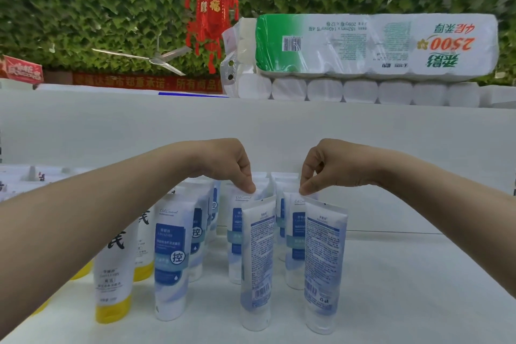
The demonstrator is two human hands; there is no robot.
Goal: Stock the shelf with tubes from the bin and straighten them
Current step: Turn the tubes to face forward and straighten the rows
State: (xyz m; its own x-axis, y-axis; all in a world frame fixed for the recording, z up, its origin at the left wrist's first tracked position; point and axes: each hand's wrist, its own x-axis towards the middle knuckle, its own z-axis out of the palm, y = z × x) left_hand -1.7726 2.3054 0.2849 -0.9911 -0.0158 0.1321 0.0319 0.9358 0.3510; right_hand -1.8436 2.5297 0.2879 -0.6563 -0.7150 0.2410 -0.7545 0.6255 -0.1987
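Midway, we judged: shelf (418,288) partly stocked, straightening in hand.
Left hand (231,173) and right hand (321,170) each pinched one of the tubes (173,254) by its top crimp, other fingers curled. Rows stood upright; the front tubes (258,260) showed barcoded backs and wanted turning. Bin not in view. We read "Oil Control" and "控", and "2500" upside down on the paper pack (377,45).

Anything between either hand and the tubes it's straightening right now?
Nothing visible. The left hand has its fingers pinching a crimped top in the left row of tubes. The right hand pinches one in the right row of tubes. Both rows stand on the shelf.
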